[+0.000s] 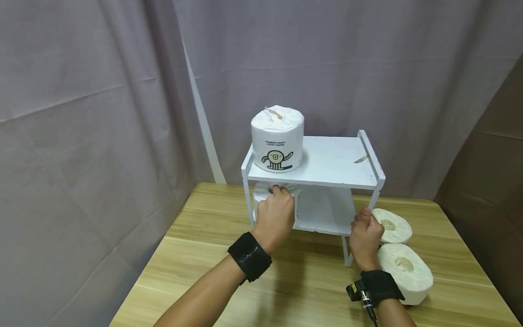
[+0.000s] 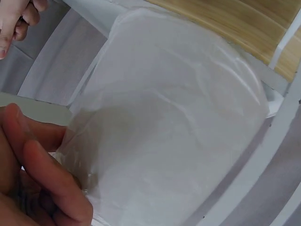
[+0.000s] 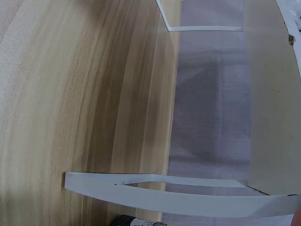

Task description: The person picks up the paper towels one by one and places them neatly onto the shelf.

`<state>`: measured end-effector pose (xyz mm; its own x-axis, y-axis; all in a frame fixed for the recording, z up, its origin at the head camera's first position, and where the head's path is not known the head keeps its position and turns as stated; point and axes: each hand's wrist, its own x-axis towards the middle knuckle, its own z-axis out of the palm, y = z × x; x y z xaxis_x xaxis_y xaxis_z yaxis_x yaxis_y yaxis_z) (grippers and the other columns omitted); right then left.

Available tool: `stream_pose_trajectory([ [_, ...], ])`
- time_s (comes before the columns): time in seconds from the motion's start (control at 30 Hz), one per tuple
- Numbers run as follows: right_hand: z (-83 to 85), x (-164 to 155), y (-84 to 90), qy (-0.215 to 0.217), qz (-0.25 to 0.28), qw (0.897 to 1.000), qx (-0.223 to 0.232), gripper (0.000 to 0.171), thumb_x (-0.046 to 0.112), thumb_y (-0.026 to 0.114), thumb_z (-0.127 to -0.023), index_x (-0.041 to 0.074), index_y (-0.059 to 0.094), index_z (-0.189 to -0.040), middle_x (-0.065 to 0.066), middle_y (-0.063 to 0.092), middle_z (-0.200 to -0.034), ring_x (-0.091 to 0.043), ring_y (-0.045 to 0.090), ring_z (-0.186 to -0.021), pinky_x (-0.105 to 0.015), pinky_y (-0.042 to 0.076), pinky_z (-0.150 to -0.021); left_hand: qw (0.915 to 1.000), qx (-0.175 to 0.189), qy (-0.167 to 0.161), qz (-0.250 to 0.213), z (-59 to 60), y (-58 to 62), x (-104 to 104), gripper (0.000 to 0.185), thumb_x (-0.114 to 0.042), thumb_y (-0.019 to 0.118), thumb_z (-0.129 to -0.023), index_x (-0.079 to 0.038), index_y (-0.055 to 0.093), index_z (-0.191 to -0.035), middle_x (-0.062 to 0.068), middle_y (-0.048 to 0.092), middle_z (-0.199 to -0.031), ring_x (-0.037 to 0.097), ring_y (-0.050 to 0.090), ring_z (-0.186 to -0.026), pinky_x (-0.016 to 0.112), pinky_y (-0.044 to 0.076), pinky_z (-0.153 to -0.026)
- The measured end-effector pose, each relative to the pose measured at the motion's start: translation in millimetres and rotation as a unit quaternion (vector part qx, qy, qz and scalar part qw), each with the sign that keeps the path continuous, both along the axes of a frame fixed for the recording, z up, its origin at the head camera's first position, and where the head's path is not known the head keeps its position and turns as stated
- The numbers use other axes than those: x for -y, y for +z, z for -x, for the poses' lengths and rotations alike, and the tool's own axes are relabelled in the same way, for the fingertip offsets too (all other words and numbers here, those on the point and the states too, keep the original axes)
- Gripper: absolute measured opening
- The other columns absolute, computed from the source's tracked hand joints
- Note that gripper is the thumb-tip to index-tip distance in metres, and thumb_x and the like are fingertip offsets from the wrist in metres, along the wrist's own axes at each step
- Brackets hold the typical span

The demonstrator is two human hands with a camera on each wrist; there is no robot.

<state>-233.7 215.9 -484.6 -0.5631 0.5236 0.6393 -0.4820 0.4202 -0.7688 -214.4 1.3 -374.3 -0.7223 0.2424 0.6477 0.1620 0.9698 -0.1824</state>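
White lower roll [image 1: 261, 196] was left inside the rack [image 1: 331, 156], left hand [image 1: 275, 215] pinching its top, apparently positioning it | upper roll [image 1: 278, 143] stood on rack's top, left end | right hand [image 1: 365, 236] gripped rack's right post [image 1: 373, 200] | two rolls [image 1: 418, 274] right of rack | next move seemingly needed gentle release

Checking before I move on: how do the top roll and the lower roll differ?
The top roll stands on the upper shelf; the lower roll is at the lower shelf. The left hand grips the lower roll; neither hand touches the top roll. In the head view, the top roll's print shows; the left hand partly hides the lower roll. Both are wrapped in white.
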Motion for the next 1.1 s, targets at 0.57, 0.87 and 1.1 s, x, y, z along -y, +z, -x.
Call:
stream_pose_trajectory([
  [0.57, 2.6, 2, 7.5, 0.008, 0.002, 1.000, 0.012, 0.067, 0.036, 0.044, -0.115, -0.011, 0.056, -0.069, 0.019, 0.051, -0.060, 0.007, 0.048, -0.059, -0.014, 0.036, -0.059, 0.9603, 0.167, -0.201, -0.099, 1.4, 11.7, 80, 0.069, -0.046, 0.079, -0.094, -0.011, 0.052, -0.148, 0.009, 0.059, -0.138, 0.028, 0.068, -0.077, 0.044, 0.056, -0.058],
  [0.87, 0.6, 4, 13.2, 0.002, -0.005, 1.000, 0.012, 0.067, 0.039, 0.046, -0.114, -0.011, 0.058, -0.071, 0.022, 0.052, -0.060, 0.007, 0.050, -0.058, -0.015, 0.036, -0.059, 0.9255, 0.257, -0.278, -0.017, 15.5, 21.2, 116, 0.055, -0.029, 0.070, -0.104, -0.018, 0.049, -0.154, 0.000, 0.056, -0.147, 0.022, 0.071, -0.085, 0.037, 0.053, -0.059],
  [1.1, 0.7, 8, 12.0, 0.000, 0.008, 1.000, 0.005, 0.067, 0.038, 0.046, -0.114, -0.011, 0.057, -0.069, 0.023, 0.051, -0.059, 0.007, 0.049, -0.057, -0.014, 0.036, -0.058, 0.9143, 0.266, -0.305, 0.007, 21.0, 23.2, 125, 0.052, -0.023, 0.062, -0.108, -0.018, 0.047, -0.157, 0.000, 0.053, -0.153, 0.021, 0.071, -0.088, 0.040, 0.059, -0.066],
])
